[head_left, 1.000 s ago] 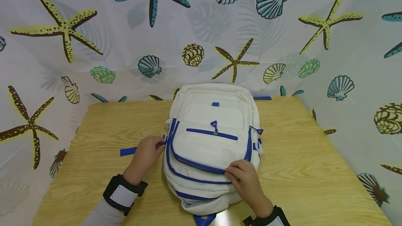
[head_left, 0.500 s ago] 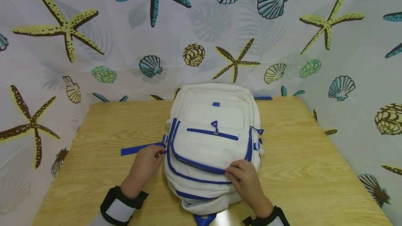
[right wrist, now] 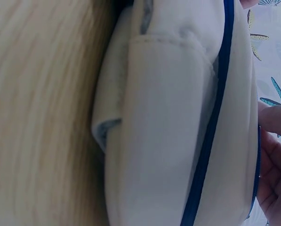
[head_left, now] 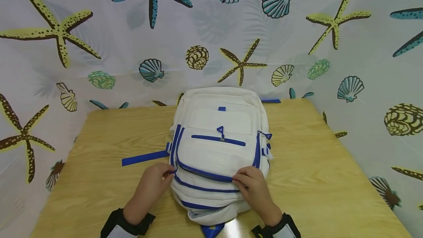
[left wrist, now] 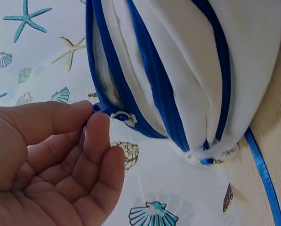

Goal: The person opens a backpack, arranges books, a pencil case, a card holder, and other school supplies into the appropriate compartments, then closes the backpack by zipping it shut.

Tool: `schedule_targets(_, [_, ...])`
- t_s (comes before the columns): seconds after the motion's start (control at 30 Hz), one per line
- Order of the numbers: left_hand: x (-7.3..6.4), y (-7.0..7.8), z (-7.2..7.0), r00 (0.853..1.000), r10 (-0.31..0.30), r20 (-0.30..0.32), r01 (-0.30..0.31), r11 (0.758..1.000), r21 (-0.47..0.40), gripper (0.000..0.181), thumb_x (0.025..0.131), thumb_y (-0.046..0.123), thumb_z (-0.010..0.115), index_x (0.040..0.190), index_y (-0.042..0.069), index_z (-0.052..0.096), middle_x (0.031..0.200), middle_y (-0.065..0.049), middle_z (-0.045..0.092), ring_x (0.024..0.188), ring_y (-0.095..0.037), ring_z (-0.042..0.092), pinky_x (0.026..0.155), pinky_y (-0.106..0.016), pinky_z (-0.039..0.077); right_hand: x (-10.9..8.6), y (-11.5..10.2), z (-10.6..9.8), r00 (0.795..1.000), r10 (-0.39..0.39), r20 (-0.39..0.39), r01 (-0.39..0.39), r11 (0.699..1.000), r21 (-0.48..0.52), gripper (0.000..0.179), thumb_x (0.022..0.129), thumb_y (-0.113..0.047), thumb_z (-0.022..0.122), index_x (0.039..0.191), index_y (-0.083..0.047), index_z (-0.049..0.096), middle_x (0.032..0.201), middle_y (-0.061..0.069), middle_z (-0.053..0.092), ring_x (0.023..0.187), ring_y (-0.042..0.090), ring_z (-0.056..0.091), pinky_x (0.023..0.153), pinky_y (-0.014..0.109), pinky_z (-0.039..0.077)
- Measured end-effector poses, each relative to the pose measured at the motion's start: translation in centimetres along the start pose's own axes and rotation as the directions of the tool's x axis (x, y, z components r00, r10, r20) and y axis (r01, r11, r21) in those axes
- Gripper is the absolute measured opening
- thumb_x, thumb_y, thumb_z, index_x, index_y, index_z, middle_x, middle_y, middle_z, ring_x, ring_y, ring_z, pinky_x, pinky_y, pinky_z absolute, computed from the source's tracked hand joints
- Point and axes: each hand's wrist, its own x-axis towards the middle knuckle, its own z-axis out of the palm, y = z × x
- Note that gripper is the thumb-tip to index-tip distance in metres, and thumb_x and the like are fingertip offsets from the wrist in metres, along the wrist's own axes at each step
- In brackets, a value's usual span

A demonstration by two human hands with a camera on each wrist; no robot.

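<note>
A white backpack (head_left: 211, 157) with blue zipper trim lies front side up. At its left edge my left hand (head_left: 156, 179) pinches a blue zipper pull (left wrist: 100, 108) between thumb and forefinger. In the left wrist view the zipper gapes beside the pull, and grey lining (left wrist: 106, 75) shows inside. My right hand (head_left: 252, 184) grips the lower right edge of the front pocket, thumb and fingers on its blue zipper trim (head_left: 208, 175). The right wrist view shows the backpack's side, with part of that hand (right wrist: 276, 174) at the right border.
The backpack rests on a wood-grain table (head_left: 317, 179). A blue strap (head_left: 144, 158) stretches out to its left, and a blue loop (head_left: 212, 230) sticks out at the bottom. Behind hangs a white curtain (head_left: 125, 39) with starfish and shells.
My left hand has slid down the pocket's left side with the zipper pull, uncovering the blue strap. The right hand keeps its hold at the same spot. The head view has shifted slightly.
</note>
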Motion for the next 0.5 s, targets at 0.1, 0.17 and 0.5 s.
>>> schedule_targets(0.1, [-0.3,0.2,0.0,1.000,-0.005,-0.001,0.005,1.000,0.002,0.013,0.075,0.003,0.066,0.088,0.003,0.068,0.080,-0.003,0.064,0.071,-0.010,0.054,0.063,-0.028,0.047,0.1,-0.3,0.2,1.000,0.014,0.017,-0.013,1.000,-0.013,0.010,0.064,-0.009,0.074,0.072,-0.010,0.068,0.078,-0.001,0.057,0.076,0.014,0.052,0.070,0.030,0.039])
schedule_targets(0.17, [-0.5,0.4,0.1,1.000,0.001,-0.002,-0.001,1.000,-0.006,0.013,0.075,0.002,0.066,0.087,0.003,0.068,0.079,-0.002,0.063,0.070,-0.010,0.054,0.062,-0.026,0.047,0.1,-0.3,0.2,1.000,0.014,0.015,-0.014,1.000,-0.025,0.011,0.063,-0.008,0.075,0.071,-0.011,0.068,0.077,-0.001,0.056,0.075,0.014,0.052,0.070,0.030,0.039])
schedule_targets(0.5, [-1.0,1.9,0.6,0.998,0.031,0.055,-0.029,0.999,-0.026,0.012,0.075,0.004,0.068,0.087,0.004,0.068,0.079,-0.002,0.063,0.070,-0.009,0.053,0.061,-0.024,0.047,0.1,-0.2,0.1,1.000,0.016,0.006,-0.016,0.999,-0.042,0.012,0.061,-0.007,0.075,0.070,-0.011,0.068,0.076,-0.002,0.057,0.074,0.013,0.052,0.070,0.030,0.040])
